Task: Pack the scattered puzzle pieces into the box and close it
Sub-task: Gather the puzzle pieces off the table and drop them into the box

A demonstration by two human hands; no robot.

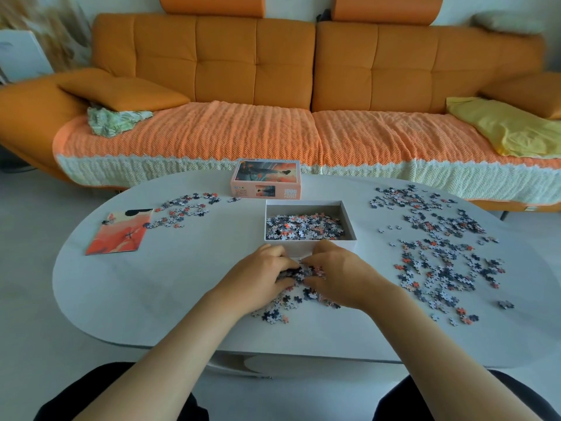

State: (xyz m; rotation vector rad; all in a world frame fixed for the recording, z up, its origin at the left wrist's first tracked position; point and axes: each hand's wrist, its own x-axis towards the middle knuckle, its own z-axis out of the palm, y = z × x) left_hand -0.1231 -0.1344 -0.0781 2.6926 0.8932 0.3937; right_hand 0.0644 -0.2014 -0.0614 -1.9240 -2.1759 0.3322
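Note:
An open white box (349, 217) sits mid-table, partly filled with puzzle pieces. Just in front of it lies a small heap of pieces (299, 275). My left hand (261, 276) and my right hand (340, 275) cup this heap from both sides, fingers curled into the pieces. A wide scatter of pieces (437, 247) covers the table's right side. A smaller scatter (185, 208) lies at the left rear. The box lid (266, 179), pink with a picture, stands behind the box.
A picture card (120, 233) lies at the table's left. The white oval table (151, 293) has its front edge near my knees. An orange sofa (273, 86) runs behind the table.

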